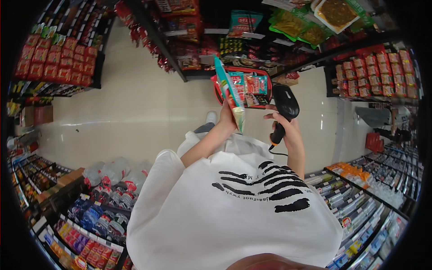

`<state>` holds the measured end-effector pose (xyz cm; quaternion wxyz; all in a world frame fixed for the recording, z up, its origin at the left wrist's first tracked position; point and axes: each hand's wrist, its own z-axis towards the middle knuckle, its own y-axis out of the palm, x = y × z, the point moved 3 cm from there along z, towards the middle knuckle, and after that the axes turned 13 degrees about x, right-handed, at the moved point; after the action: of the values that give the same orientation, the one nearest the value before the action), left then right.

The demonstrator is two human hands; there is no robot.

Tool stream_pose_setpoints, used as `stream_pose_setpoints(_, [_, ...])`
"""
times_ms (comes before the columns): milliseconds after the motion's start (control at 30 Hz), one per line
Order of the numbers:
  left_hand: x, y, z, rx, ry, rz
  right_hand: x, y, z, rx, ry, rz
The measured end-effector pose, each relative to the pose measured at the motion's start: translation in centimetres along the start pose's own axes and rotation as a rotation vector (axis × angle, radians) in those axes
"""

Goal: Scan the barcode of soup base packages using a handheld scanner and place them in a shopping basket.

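Note:
My left hand (228, 116) grips the lower end of a teal and red plastic food packet (228, 87), which stands edge-on to the view. In my right hand (287, 126) is a black handheld barcode scanner (286, 101), its cable hanging from the handle's end beside an orange ring. Beyond both hands a red shopping basket (268, 82) sits low by the shelf and holds several teal and red packets (255, 84). The packet in my left hand overlaps the basket's left part in this view.
Shelves of bagged foods (244, 23) rise ahead. Stacked red packs stand at the left (55, 64) and right (379, 74). Bottled drinks (98, 216) fill a shelf behind at the left. A person (401, 114) and another red basket (373, 142) are at the far right.

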<state>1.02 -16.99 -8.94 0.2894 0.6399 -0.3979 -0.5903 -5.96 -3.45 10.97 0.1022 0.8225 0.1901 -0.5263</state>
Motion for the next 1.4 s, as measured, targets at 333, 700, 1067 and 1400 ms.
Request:
stream_pose_setpoints(333, [0.0, 1.5, 3.0, 0.739, 0.497, 0.607, 2.5, -2.4, 2.7, 0.294, -0.035, -0.055])
stream_pose_setpoints(700, [0.7, 6.0, 3.7, 0.615, 0.626, 0.784, 2.7, -0.9, 3.7, 0.42, -0.106, 0.006])
stream_pose_setpoints(1067, [0.1, 4.9, 3.1, 0.619, 0.662, 0.67, 0.3, -0.4, 2.6, 0.387, -0.2, -0.005])
stream_pose_setpoints(1400, [1.2, 4.9, 2.2, 0.582, 0.852, 0.845, 1.3, 0.1, 2.9, 0.337, -0.164, -0.101])
